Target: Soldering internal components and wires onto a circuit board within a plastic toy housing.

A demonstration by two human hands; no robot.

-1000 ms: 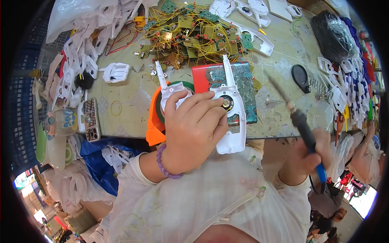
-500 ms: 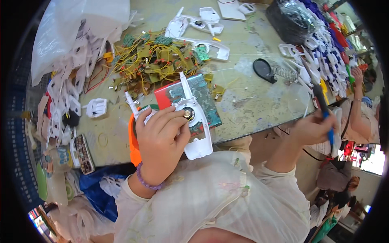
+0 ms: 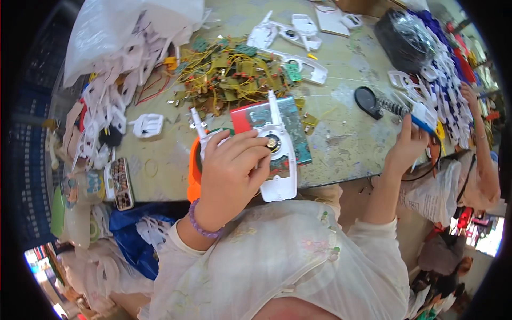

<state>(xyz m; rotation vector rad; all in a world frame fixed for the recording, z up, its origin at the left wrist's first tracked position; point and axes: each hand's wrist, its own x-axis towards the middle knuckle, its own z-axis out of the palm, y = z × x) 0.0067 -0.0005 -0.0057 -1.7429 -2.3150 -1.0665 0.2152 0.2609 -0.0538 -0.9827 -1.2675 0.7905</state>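
Left of the frame's centre, an orange dispenser-like holder stands at the table edge, and a smaller white plastic piece with a narrow prong shows just above it, largely covered by the left hand. That hand lies back upward, its fingers close together and slightly bent, fingertips reaching to the right; whether the thumb and fingers pinch anything underneath, I cannot tell.

Right beside those fingertips, near the middle of the frame, is the white plastic casing half. Its long axis runs nearly up and down the picture, prong toward the top, squared end toward the bottom and over the table edge. The brass-centred round part set in it sits right at the fingertips. Beneath the casing lies a red and dark green flat block, tilted.

The left hand is clearly the nearer one. Well apart, right of centre, a black oval tray adjoins a coiled wire stand. The right hand pinches the blue handle of a soldering iron, which slants down to the right from the coil; its tip is hidden.
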